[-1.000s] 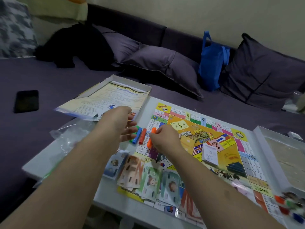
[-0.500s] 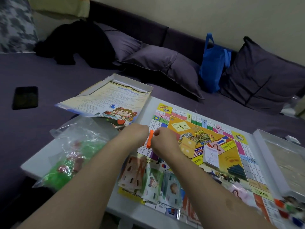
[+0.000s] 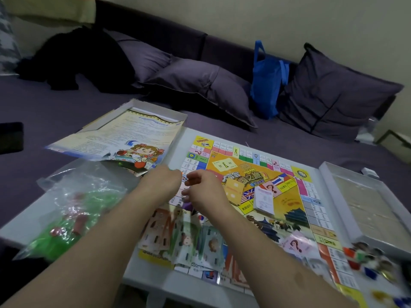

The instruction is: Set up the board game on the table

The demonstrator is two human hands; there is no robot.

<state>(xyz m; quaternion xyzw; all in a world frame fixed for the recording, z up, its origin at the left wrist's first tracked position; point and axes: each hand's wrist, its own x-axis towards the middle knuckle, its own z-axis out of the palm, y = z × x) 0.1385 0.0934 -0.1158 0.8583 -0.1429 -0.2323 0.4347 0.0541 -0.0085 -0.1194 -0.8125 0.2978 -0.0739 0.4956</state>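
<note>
Board game [image 3: 251, 196] lies unfolded on the white bench [image 3: 29, 221], filling the centre and right of the frame, its long axis running from upper left to lower right. Both hands meet over its left edge, just above the fanned play money [image 3: 189, 236]. The left hand [image 3: 164, 185] has its fingers curled away from the camera; whether they grip anything I cannot tell. The right hand [image 3: 204, 192] is nearer the board's middle, with fingers [image 3: 193, 178] loosely curled, and no piece is plainly visible in them. The bag of green pieces [image 3: 73, 210] sits at lower left, nearer the left hand.
</note>
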